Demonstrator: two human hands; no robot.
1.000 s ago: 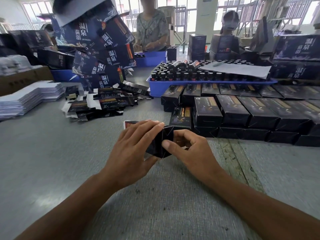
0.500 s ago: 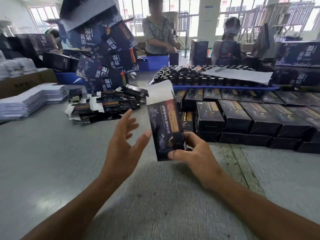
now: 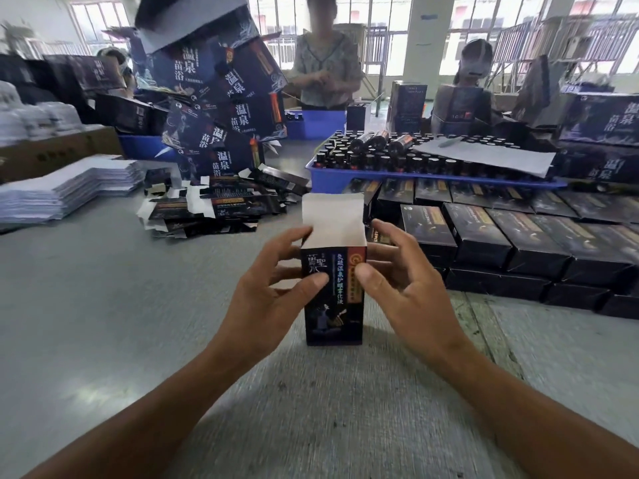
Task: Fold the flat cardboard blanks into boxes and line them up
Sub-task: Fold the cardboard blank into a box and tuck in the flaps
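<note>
The big dark cartons (image 3: 221, 108) piled behind read 温泉 and 苗浴; the small box (image 3: 333, 299) shows 圣水 in white, its finer print too small to read. It stands upright on the grey table (image 3: 86, 323), white top flap (image 3: 332, 216) raised; left hand (image 3: 273, 302) and right hand (image 3: 408, 288) pinch its sides, fingers curled. Behind, a blue tray (image 3: 345, 174) holds dark-capped bottles (image 3: 380, 160); finished boxes (image 3: 518, 236) sit rowed at right.

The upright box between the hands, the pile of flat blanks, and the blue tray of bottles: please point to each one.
upright box (image 3: 333, 299), head view, on its dark printed front face.
pile of flat blanks (image 3: 214, 210), head view, on the top blank.
blue tray (image 3: 332, 177), head view, on its front wall.
</note>
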